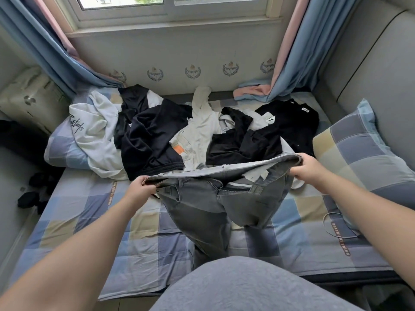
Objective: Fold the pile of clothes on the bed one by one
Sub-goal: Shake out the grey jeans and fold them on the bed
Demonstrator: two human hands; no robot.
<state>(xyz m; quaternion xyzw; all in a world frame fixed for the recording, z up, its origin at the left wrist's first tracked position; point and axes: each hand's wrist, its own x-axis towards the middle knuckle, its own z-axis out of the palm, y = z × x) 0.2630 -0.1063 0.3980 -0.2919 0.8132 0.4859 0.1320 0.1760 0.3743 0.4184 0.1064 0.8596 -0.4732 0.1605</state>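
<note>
Head view: left hand (140, 187) and right hand (308, 164) each grasp a waistband end of the grey jeans (202, 205), held over the bed's (89, 232) near edge. Risk: open fly and twisted legs may fold crooked; pile (157, 131) behind could snag.

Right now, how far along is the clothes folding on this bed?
Early. One black shirt at the back right looks folded. The grey jeans are in hand, waistband held by left grip and right grip. The heap of white and black clothes behind them lies unfolded.
</note>
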